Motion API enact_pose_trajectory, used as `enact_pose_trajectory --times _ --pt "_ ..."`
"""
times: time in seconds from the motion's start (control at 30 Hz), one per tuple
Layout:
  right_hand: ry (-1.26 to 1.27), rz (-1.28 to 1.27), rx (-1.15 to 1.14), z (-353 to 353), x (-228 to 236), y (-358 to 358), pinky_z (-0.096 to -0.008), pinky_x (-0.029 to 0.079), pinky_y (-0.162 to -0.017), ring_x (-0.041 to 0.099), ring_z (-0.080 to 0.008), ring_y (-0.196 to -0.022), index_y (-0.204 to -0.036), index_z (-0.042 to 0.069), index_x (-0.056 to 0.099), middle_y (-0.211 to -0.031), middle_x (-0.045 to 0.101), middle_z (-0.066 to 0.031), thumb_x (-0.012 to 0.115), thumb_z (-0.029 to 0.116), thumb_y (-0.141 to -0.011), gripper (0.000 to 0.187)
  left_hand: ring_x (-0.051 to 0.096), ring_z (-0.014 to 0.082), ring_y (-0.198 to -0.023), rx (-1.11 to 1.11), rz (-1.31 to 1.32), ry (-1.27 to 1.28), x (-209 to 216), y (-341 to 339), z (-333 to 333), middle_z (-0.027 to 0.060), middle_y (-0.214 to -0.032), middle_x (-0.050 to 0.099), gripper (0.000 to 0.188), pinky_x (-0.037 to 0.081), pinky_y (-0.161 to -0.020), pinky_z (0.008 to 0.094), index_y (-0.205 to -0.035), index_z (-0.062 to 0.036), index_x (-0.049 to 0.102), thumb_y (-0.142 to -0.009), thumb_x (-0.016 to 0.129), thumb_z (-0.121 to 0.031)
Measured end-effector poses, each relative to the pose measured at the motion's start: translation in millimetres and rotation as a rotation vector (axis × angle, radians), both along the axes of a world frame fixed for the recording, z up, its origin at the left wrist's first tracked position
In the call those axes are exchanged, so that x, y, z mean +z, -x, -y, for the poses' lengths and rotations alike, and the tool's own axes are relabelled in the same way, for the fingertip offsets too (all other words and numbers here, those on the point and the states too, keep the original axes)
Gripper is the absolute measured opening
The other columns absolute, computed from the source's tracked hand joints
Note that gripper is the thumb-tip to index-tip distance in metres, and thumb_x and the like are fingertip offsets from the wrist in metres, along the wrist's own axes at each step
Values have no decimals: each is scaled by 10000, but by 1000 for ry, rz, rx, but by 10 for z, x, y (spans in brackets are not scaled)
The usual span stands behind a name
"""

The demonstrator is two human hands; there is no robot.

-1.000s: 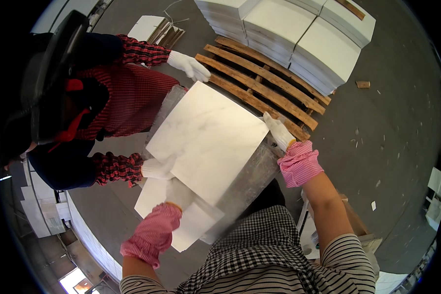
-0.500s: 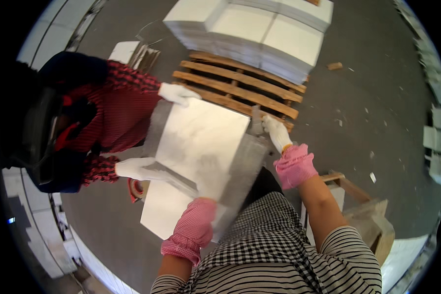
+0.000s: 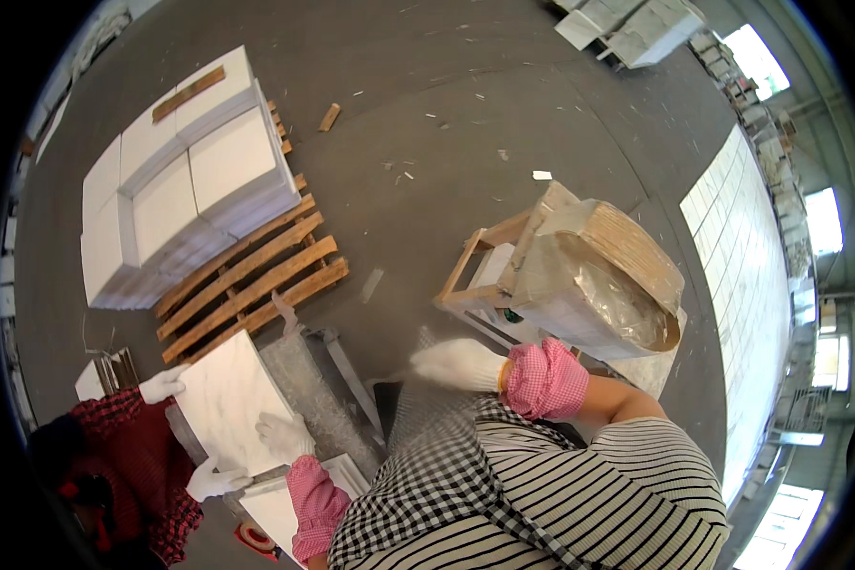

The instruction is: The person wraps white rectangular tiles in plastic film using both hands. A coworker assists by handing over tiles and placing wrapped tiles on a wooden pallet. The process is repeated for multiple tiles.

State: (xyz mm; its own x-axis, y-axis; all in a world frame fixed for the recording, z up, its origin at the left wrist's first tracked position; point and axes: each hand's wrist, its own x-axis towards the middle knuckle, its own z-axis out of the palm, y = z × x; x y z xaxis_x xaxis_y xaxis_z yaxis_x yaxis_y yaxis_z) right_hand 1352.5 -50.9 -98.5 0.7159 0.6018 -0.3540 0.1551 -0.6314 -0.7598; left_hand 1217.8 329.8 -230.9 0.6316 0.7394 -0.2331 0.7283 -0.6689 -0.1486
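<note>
A white marble-look tile (image 3: 223,399) lies on a grey worktop (image 3: 309,380) at the lower left. My left hand (image 3: 285,439), in a white glove with a pink checked sleeve, rests on the tile's right part with fingers spread. A co-worker's white-gloved hands touch the tile's far left corner and near edge. Out to the right, my gloved right hand (image 3: 458,366) is closed. From it hangs a thin see-through sheet (image 3: 423,413), blurred, perhaps plastic wrap, over my checked apron. More white tiles (image 3: 274,513) lie below the first one.
Stacked white tiles (image 3: 185,185) stand on a wooden pallet (image 3: 256,285) at the left. At right, a carton (image 3: 589,294) lined with clear plastic sits by a wooden frame (image 3: 465,271). A tape roll (image 3: 255,538) lies at the lower left; scraps dot the floor.
My view has swung right, bringing the carton into full view. My right hand has left the worktop's far side and come across near my apron with the see-through sheet. My left hand stays on the tile.
</note>
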Motion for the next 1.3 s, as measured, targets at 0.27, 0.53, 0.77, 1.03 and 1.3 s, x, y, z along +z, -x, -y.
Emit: enact_pose_trajectory --times 0.27,0.53,0.77,1.03,1.3 --pt "-179 630 -290 734 1030 -50 -451 578 -816 708 -373 -908 -1176 69 738 -1003 749 -167 694 210 -931 286 593 407 -1147 -232 237 71 334 -198 961 213 -1227 592 684 522 -978 519 -1360 -24 518 -829 824 -327" --pt "47 775 -438 2350 1178 -96 -464 576 -842 711 -384 -940 -1203 59 721 -1021 745 -178 683 160 -935 289 585 428 -1144 -604 409 481 505 -181 2745 203 -1147 596 450 521 -908 563 -1120 -24 568 -810 764 -286" --pt "605 211 -265 2814 922 -193 -471 578 -907 727 -398 -1051 -1409 22 589 -1157 741 -222 704 394 -905 637 626 437 -1117 -625 240 603 406 -7 3035 203 -1165 647 473 528 -908 559 -1173 -40 603 -868 717 -384" --pt "540 195 -236 2919 347 -286 -456 571 -921 733 -389 -1032 -1310 51 691 -1101 755 -220 679 406 -927 522 664 443 -1058 -604 240 626 502 104 3082 220 -1100 692 415 540 -885 556 -1127 -30 624 -896 677 -370" --pt "-9 150 -544 3071 835 -57 -383 559 -855 741 -313 -930 -1117 24 764 -1005 764 -197 659 253 -989 283 631 422 -1266 -573 327 825 1237 -352 3198 262 -1358 668 564 495 -1077 451 -1393 1 632 -990 653 -393"
